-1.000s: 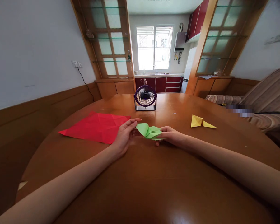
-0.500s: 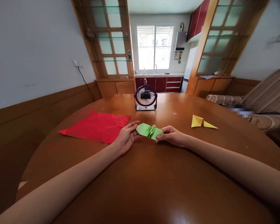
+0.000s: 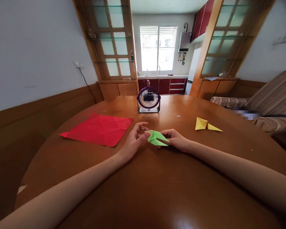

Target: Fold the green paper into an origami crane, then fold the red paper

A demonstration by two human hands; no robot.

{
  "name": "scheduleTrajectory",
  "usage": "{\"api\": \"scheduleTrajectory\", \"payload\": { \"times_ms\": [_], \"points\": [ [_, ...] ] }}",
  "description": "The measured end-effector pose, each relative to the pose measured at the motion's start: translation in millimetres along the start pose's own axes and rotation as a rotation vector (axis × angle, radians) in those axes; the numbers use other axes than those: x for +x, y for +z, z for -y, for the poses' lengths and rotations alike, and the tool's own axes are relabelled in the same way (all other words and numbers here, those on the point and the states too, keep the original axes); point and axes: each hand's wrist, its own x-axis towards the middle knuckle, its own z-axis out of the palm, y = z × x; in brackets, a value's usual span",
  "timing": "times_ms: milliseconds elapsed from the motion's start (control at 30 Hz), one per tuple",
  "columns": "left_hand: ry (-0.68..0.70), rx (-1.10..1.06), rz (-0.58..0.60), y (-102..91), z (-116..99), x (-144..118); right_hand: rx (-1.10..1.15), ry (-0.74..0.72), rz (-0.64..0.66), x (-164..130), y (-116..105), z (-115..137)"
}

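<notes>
A folded piece of green origami paper (image 3: 156, 138) is held between my two hands above the middle of the brown table (image 3: 143, 178). Two of its pointed flaps stretch to the right. My left hand (image 3: 134, 140) pinches its left end, thumb on top. At the back right of the folded paper is my right hand (image 3: 175, 139), its fingers closed on it and partly hidden behind it. To the left of my left hand a creased red sheet of paper (image 3: 100, 128) lies flat. A yellow folded paper piece (image 3: 202, 124) with a pointed tail lies off to the right.
A small purple desk fan (image 3: 148, 98) stands at the far side of the table. Beyond the table's right edge is a striped sofa (image 3: 271, 95). On the left wall a cable hangs from a socket (image 3: 78, 65).
The green origami paper has been turned and its spread flaps brought together, so the points now face right. My left hand has shifted slightly right, its thumb now over the paper.
</notes>
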Motion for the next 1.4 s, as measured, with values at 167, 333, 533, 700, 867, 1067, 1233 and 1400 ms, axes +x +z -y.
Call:
{"api": "scheduleTrajectory", "payload": {
  "times_ms": [167, 333, 533, 700, 867, 1067, 1233, 1400],
  "points": [
    [-0.015, 0.093, -0.001, 5.3, 3.2, -5.4, 0.013, -0.030, -0.016, 1.5, -0.9, -4.2],
    [-0.129, -0.062, 0.002, 5.7, 10.1, -4.1, 0.016, -0.062, 0.024, 1.8, 1.2, -2.7],
    [-0.150, -0.066, -0.018, 7.7, 11.1, -4.6, -0.075, -0.120, 0.031, 0.8, 5.4, 1.7],
    [-0.180, -0.112, -0.010, 9.6, 9.4, -4.9, -0.133, -0.155, 0.026, -0.1, 3.4, -0.2],
    [-0.346, -0.282, 0.057, 7.0, 8.4, -1.5, -0.136, -0.109, 0.027, -3.6, 3.2, 2.9],
    [-0.373, -0.365, -0.032, 2.0, 8.5, 5.8, 0.003, 0.004, -0.041, -2.9, -1.8, 0.4],
    [-0.437, -0.459, -0.023, -3.1, 10.0, 10.3, 0.074, 0.026, -0.052, -1.2, -9.5, -3.2],
    [-0.435, -0.585, -0.090, -7.6, 8.3, 16.1, 0.225, 0.037, 0.004, -0.4, -10.7, 0.3]
  ]
}}
